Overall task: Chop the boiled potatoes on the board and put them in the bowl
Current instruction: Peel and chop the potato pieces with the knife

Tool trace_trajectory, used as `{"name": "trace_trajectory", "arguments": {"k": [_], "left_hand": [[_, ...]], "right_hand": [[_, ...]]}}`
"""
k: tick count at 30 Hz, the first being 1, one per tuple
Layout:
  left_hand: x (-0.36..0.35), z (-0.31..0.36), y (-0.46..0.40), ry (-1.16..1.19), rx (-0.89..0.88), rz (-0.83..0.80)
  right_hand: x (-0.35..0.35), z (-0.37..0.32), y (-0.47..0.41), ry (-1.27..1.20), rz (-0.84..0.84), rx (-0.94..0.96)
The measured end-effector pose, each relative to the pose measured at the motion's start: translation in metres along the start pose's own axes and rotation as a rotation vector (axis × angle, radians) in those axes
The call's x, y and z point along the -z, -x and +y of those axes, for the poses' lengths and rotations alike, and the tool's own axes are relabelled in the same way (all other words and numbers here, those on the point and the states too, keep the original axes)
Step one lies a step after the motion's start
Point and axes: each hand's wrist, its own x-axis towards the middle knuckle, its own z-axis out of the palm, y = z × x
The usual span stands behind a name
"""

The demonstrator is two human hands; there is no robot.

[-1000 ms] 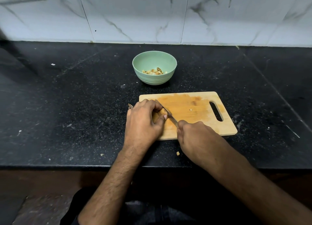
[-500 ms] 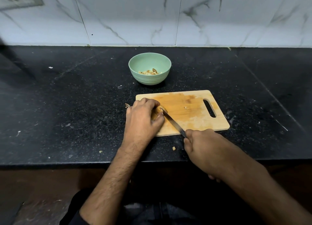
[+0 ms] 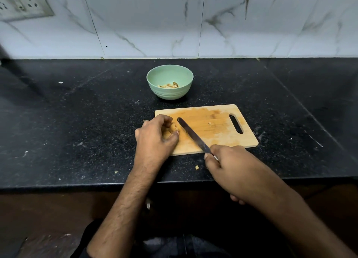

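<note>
Currently left hand [image 3: 155, 136] curls around potato [image 3: 173, 128] on board [image 3: 222, 129]; right hand [image 3: 230, 164] grips knife [image 3: 193, 134].

Light is dim and cool, brightest on the marble-tile wall [image 3: 193, 21] from 10 to 2 o'clock, and falls off toward 6 o'clock, where the area under the counter edge is nearly black. The black granite counter [image 3: 77, 122] takes a faint sheen only. The green bowl [image 3: 169, 81] throws a soft shadow toward 5 o'clock. Wide-angle bending bows the wall's base line and tilts the socket plate [image 3: 21, 3] at 10 o'clock. Focus holds mid-frame; corners soften.
</note>
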Motion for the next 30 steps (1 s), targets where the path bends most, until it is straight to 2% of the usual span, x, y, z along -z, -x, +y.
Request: {"name": "trace_trajectory", "arguments": {"k": [3,9,17,24,30], "left_hand": [[0.002,0.0,0.001,0.026,0.003,0.008],[0.0,-0.002,-0.001,-0.082,-0.043,-0.006],[-0.008,0.002,-0.006,-0.255,-0.112,-0.072],[0.001,-0.005,-0.008,-0.006,-0.059,-0.09],[0.0,-0.006,-0.01,0.011,-0.034,-0.063]], "right_hand": [[-0.004,-0.009,-0.011,0.028,-0.003,-0.04],[0.0,-0.009,-0.025,0.006,-0.008,-0.099],[-0.004,-0.006,-0.027,0.029,0.048,-0.049],[-0.006,-0.006,-0.026,0.004,0.051,-0.02],[-0.005,-0.012,-0.027,-0.003,0.035,0.007]]}}
